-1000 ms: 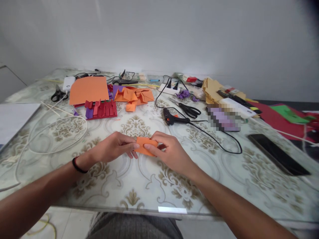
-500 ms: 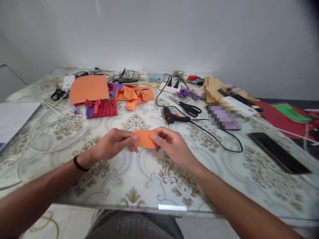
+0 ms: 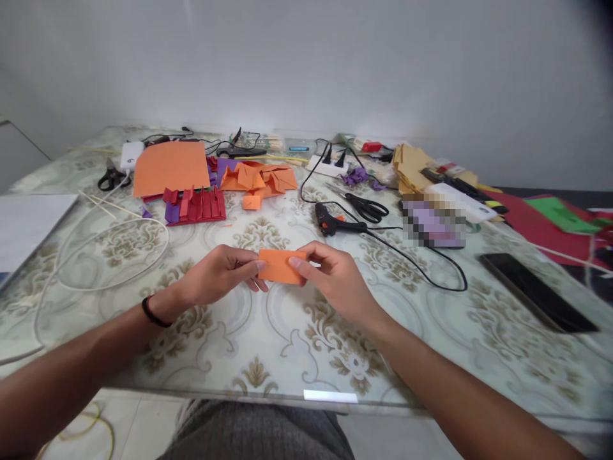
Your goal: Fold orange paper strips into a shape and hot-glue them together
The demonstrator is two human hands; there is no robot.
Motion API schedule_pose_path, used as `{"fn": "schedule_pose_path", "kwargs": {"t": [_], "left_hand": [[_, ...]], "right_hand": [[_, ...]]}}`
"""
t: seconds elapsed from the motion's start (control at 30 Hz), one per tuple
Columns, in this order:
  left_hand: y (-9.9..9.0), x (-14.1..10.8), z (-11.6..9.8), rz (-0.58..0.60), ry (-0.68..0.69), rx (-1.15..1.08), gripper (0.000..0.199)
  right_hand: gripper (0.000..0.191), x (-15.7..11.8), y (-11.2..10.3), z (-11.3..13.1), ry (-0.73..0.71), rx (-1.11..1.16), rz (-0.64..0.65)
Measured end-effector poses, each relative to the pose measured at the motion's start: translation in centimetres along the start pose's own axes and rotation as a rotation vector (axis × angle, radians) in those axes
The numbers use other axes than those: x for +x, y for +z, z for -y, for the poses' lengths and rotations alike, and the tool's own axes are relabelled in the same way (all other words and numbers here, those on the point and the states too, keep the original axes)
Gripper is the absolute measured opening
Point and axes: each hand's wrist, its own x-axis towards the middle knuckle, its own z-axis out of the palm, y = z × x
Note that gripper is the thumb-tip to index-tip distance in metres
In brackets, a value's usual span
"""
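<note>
A small rectangle of orange paper point(image 3: 278, 267) is held up between both hands, just above the patterned table. My left hand point(image 3: 225, 273) pinches its left edge, thumb in front and fingers behind. On the other side my right hand point(image 3: 331, 276) grips it, the thumb pressed on its front face near the right edge. Beyond the hands lie folded orange paper pieces point(image 3: 261, 179), red folded paper strips point(image 3: 196, 206) and a large orange sheet point(image 3: 170, 169). To the right of these rests a black glue gun point(image 3: 335, 223).
Black scissors point(image 3: 368, 207) lie behind the glue gun, near a white power strip point(image 3: 328, 166). A dark phone point(image 3: 536, 291) is at the right. A white cable point(image 3: 112, 291) loops on the left, by other scissors point(image 3: 113, 177). A yellowish paper stack point(image 3: 412, 167) sits back right.
The right thumb and fingers have shifted very slightly on the orange paper, which stays in both hands. Little else differs beyond a small shift of the view.
</note>
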Motion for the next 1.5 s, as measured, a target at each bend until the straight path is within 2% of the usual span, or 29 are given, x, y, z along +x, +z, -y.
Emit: {"fn": "schedule_pose_path", "kwargs": {"t": [0.13, 0.23, 0.3, 0.53, 0.73, 1.0, 1.23, 1.5], "left_hand": [[0.1, 0.2, 0.1, -0.013, -0.005, -0.043, 0.030], [0.3, 0.3, 0.4, -0.105, 0.010, -0.107, 0.021], [0.4, 0.2, 0.7, -0.167, 0.025, -0.118, 0.025], [0.6, -0.3, 0.2, -0.250, 0.172, 0.164, 0.019], [0.6, -0.3, -0.4, -0.266, 0.185, 0.212, 0.021], [0.6, -0.4, -0.5, -0.229, 0.172, 0.173, 0.021], [0.4, -0.5, -0.4, -0.268, 0.180, 0.126, 0.021], [0.2, -0.6, -0.4, -0.271, 0.223, 0.208, 0.021]], "right_hand": [[0.028, -0.1, 0.1, 0.0, 0.010, -0.004, -0.003], [0.032, -0.3, 0.2, 0.1, 0.028, -0.031, 0.009], [0.032, -0.4, 0.3, 0.0, 0.041, -0.055, 0.029], [0.031, -0.3, 0.4, -0.1, 0.028, -0.061, 0.040], [0.032, -0.2, 0.3, 0.0, 0.041, -0.014, 0.054], [0.030, -0.3, 0.3, -0.1, 0.021, -0.005, 0.043], [0.031, -0.2, 0.1, 0.3, -0.012, -0.016, 0.051], [0.032, -0.2, -0.1, 0.3, -0.027, -0.008, 0.023]]}}
